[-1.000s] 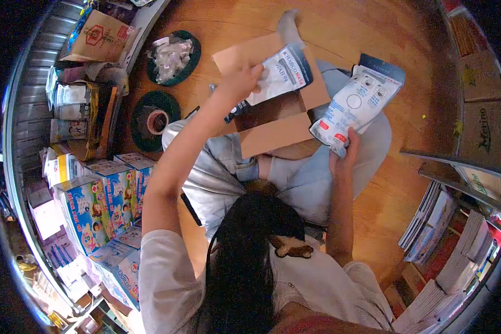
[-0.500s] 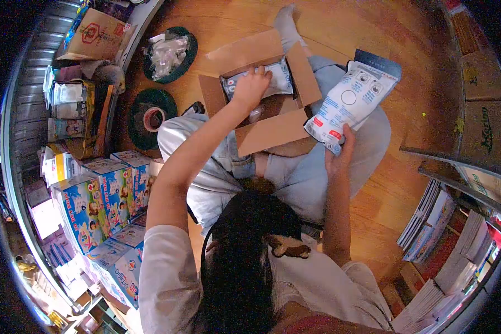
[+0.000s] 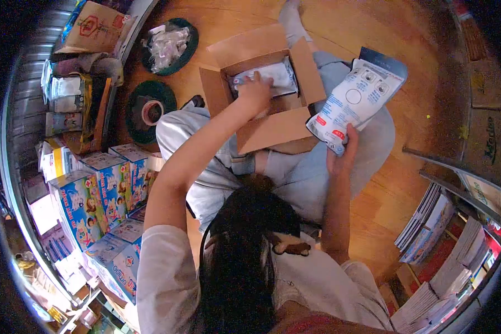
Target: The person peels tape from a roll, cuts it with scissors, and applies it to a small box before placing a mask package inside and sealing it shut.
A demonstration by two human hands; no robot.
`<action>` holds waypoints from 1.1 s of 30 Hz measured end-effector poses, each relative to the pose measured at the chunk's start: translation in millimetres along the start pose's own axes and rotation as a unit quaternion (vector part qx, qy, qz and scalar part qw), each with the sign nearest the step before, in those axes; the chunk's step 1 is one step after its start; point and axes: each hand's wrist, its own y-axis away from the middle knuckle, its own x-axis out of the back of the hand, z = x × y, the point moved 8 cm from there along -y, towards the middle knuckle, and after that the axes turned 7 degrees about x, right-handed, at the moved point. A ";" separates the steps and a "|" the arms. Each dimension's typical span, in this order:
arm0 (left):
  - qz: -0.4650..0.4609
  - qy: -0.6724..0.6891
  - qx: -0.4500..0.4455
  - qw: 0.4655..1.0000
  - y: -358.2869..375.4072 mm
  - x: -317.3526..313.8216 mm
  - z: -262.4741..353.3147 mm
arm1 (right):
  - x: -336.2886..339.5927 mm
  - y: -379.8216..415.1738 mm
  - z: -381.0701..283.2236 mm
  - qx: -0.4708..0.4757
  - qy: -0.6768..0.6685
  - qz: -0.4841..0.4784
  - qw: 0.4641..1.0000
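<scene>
My left hand (image 3: 255, 93) reaches into an open cardboard box (image 3: 273, 131) between my legs. Its fingers are apart and rest on a white printed pouch (image 3: 282, 78) lying inside. My right hand (image 3: 344, 151) grips the lower end of another white pouch (image 3: 355, 94), with blue print, red labels and a dark blue top edge. That pouch is held tilted, to the right of the box above my knee. The box flaps are folded outward. My left palm and wrist hide part of the box's inside.
Two dark green round baskets stand left of the box: one (image 3: 192, 50) with clear plastic wrapping, the other (image 3: 132, 119) with a tape roll (image 3: 152, 112). Printed boxes (image 3: 78, 209) are stacked at left. Shelves with stacked books (image 3: 426, 231) and cartons (image 3: 490, 139) line the right.
The pouch in the box sits lower inside, and my left hand has followed it down with its fingers spreading. My right hand still holds its pouch, almost unmoved. The view has shifted slightly.
</scene>
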 end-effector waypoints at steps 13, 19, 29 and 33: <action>-0.133 0.014 -0.148 0.980 -25.0 -41.5 -10.2 | -6.0 8.3 -10.3 0.017 0.109 0.037 0.993; 0.169 0.514 -0.110 0.834 20.2 82.7 -79.3 | -88.3 8.9 -55.1 0.176 0.397 -0.231 0.870; -0.029 0.729 0.043 0.683 89.6 58.4 -102.8 | -188.1 4.5 33.4 0.366 0.765 -0.438 0.300; 0.095 0.550 0.116 0.822 63.4 39.5 -99.0 | -178.4 -6.3 57.7 0.400 0.772 -0.439 0.226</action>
